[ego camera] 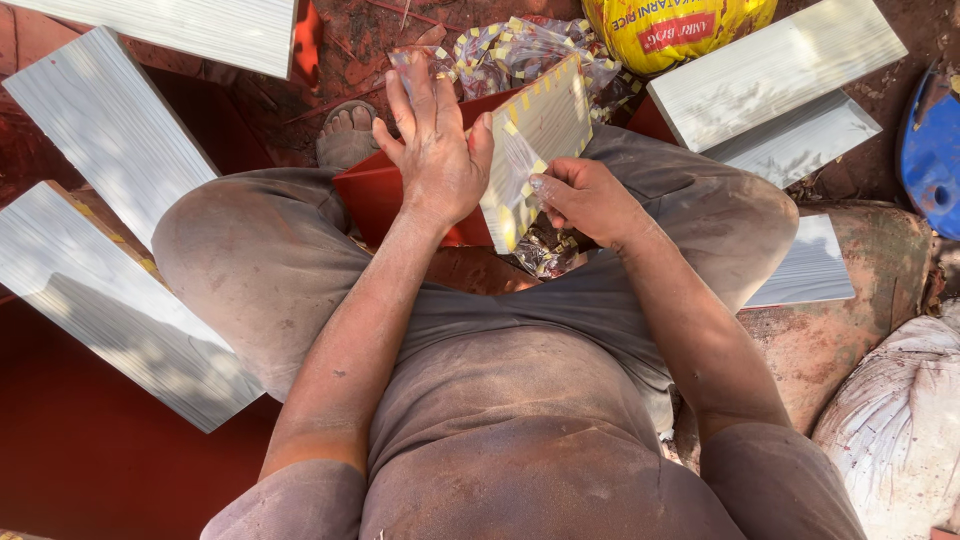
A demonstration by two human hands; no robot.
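Our left hand (436,150) lies spread flat at nine o'clock of the plastic-wrapped tile (537,140), its long axis toward one o'clock, while our right hand (585,198) pinches its wrap.

Glossy clear plastic wrap (520,165) — matt grey tile (110,120).

A pale grey-white rectangular tile (545,135), still wrapped in a clear plastic film (520,170) edged with yellow stripes, sits tilted just above the centre of the frame, its long side running from lower left to upper right. It rests on a flat red board (375,195) lying across the lap below it. The film is partly loosened at the tile's lower end, where it bunches in crinkled folds, and more crumpled striped film (500,50) lies heaped beyond the tile's upper end, at the top centre.
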